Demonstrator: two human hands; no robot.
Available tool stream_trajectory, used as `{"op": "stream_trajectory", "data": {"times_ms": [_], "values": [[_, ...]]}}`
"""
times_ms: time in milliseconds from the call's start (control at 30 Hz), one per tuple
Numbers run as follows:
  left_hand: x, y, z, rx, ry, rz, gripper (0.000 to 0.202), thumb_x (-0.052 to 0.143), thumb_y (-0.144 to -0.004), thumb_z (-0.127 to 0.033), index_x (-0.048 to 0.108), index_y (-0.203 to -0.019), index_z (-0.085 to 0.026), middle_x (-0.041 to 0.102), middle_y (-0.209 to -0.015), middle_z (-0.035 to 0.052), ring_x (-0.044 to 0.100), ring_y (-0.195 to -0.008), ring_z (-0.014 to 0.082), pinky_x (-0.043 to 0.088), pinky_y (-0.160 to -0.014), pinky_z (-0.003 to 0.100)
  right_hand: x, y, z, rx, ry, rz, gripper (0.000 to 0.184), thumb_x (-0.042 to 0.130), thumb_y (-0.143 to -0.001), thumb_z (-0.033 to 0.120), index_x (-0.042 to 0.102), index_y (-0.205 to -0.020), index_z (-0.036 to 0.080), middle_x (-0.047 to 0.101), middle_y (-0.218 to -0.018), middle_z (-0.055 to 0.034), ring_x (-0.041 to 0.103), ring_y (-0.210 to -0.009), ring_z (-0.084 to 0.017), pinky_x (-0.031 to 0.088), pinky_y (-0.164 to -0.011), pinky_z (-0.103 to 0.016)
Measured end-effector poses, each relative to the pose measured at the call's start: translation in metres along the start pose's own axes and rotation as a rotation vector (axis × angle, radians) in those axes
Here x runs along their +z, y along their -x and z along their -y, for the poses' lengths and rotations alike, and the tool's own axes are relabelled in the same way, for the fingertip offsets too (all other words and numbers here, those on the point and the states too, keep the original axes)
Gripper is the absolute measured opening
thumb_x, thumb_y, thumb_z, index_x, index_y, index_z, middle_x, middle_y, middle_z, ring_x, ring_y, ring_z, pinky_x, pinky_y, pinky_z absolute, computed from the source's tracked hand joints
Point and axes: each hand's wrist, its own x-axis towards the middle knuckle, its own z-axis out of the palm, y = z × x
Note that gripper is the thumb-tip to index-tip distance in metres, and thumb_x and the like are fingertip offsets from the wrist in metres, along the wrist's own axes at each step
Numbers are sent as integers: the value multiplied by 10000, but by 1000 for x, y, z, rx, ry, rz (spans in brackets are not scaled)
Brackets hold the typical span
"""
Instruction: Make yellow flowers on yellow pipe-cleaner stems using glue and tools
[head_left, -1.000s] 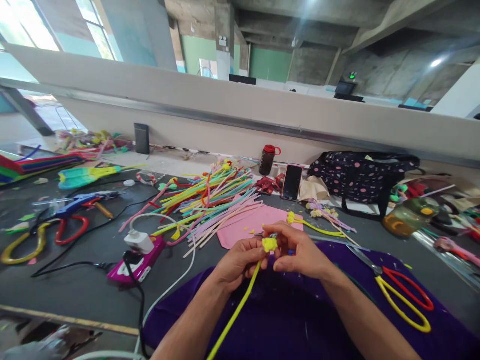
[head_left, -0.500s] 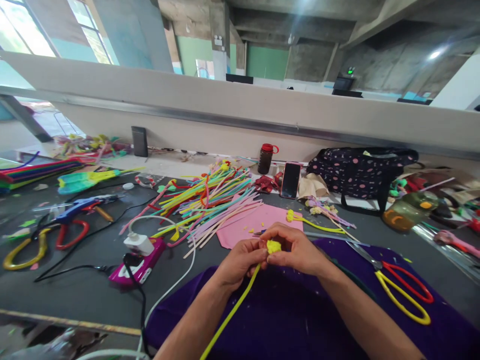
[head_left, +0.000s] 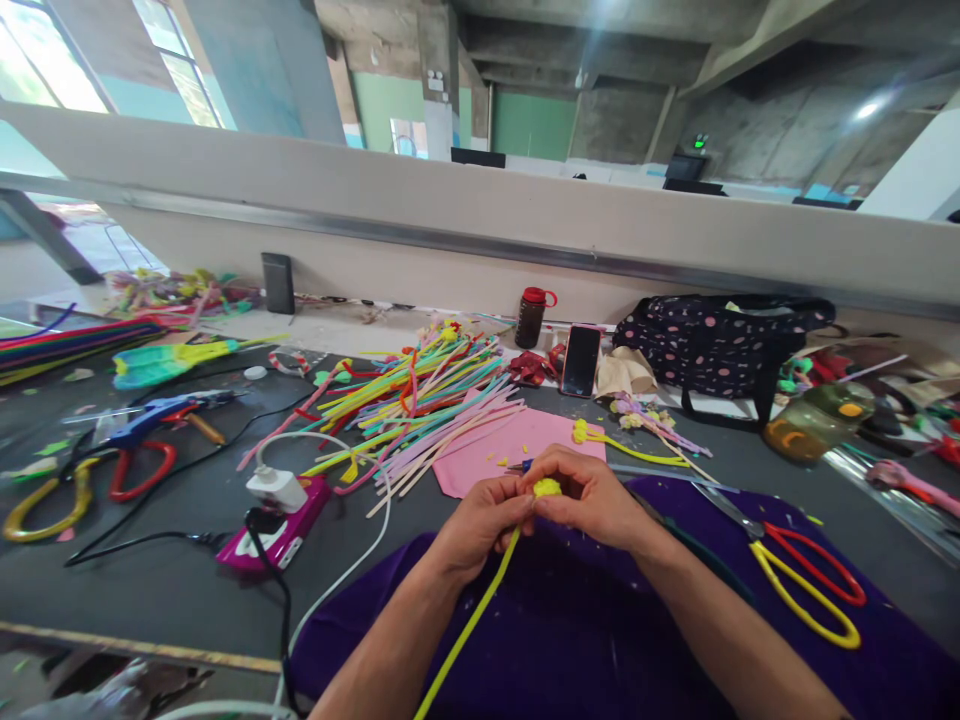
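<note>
Between my hands is a yellow pipe cleaner flower, its fuzzy bunched head (head_left: 547,487) partly hidden by my fingers. My left hand (head_left: 474,525) pinches it just under the head, where the long yellow stem (head_left: 474,618) runs down toward the front. From the other side, the thumb and fingertips of my right hand (head_left: 596,502) close round the head. Both hands hover over a purple cloth (head_left: 570,630), at the near edge of a pink sheet (head_left: 480,455). Scissors with a red and a yellow handle (head_left: 806,595) lie to the right of my right hand.
Loose pipe cleaners (head_left: 427,410) are heaped behind my hands. A magenta power strip (head_left: 281,535) with cables, a blue glue gun (head_left: 161,412) and more scissors (head_left: 142,470) lie left. A red-lidded bottle (head_left: 531,318), a phone (head_left: 580,362) and a patterned bag (head_left: 720,345) stand at the back.
The yellow head has turned slightly and sits a little lower in my right fingers. The lower end of the stem has swung slightly right. Both hands keep their hold.
</note>
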Motion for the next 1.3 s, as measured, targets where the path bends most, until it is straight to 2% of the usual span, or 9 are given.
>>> {"op": "stream_trajectory", "data": {"times_ms": [200, 467, 600, 700, 767, 867, 1033, 1200, 1300], "values": [[0, 0, 0, 4, 3, -5, 243, 633, -694, -351, 567, -697, -117, 522, -511, -30, 308, -348, 5, 185, -335, 145, 0, 1, 1, 12, 2, -3, 146, 602, -735, 172, 630, -877, 189, 551, -802, -2, 480, -646, -102, 361, -545, -206], [1, 0, -1, -24, -1, -29, 223, 648, -683, -329, 555, -685, -126, 542, -511, -27, 316, -335, 3, 188, -328, 136, 1, 0, -2, 33, -10, -14, 113, 586, -745, 185, 632, -849, 182, 556, -800, -5, 488, -669, -106, 380, -583, -215], [-1, -1, -1, -43, 49, -40, 187, 670, -659, -281, 564, -666, -127, 565, -528, -21, 365, -334, 4, 208, -332, 135, -2, 0, -5, 46, -126, 7, 346, 651, -698, 294, 583, -1023, 195, 570, -941, -31, 518, -725, -122, 408, -613, -226], [-3, -1, -2, -35, 147, -48, 194, 643, -689, -298, 580, -655, -117, 551, -531, -12, 384, -340, 7, 211, -329, 135, -6, -1, -6, 107, -202, -83, 425, 594, -741, 385, 516, -1114, 198, 571, -990, -49, 514, -607, -92, 394, -507, -204], [-5, -2, -3, -2, 216, -84, 195, 642, -691, -301, 599, -676, -112, 545, -560, -6, 409, -371, 13, 220, -333, 131, -5, -2, -7, 165, -228, -126, 332, 533, -783, 415, 560, -1009, 173, 593, -842, -29, 485, -511, -73, 361, -441, -189], [-6, -4, -3, 50, 300, -190, 201, 682, -648, -284, 624, -741, -117, 530, -578, -12, 428, -420, 24, 238, -347, 125, 8, -3, -11, 225, -261, -67, 256, 535, -784, 402, 590, -814, 155, 558, -666, 12, 465, -469, -66, 341, -418, -177], [-4, -6, 3, 110, 342, -306, 239, 726, -592, -268, 633, -755, -120, 542, -612, -10, 458, -479, 41, 299, -406, 141, 38, -1, -21, 246, -336, -44, 198, 580, -757, 359, 557, -807, 168, 534, -644, 35, 455, -483, -71, 358, -441, -182], [-2, -3, 2, 176, 282, -255, 230, 722, -596, -237, 636, -776, -123, 562, -647, -1, 454, -483, 46, 313, -441, 166, 38, 0, -20, 206, -300, -55, 214, 529, -801, 363, 529, -719, 165, 447, -566, 52, 387, -453, -64, 308, -431, -186], [1, 1, -4, 195, 236, -213, 384, 738, -566, -194, 629, -932, -148, 590, -735, 13, 485, -538, 60, 338, -472, 169, 29, 0, -19, 162, -226, -41, 212, 533, -801, 362, 542, -731, 163, 437, -577, 51, 362, -470, -64, 284, -434, -186]]}}
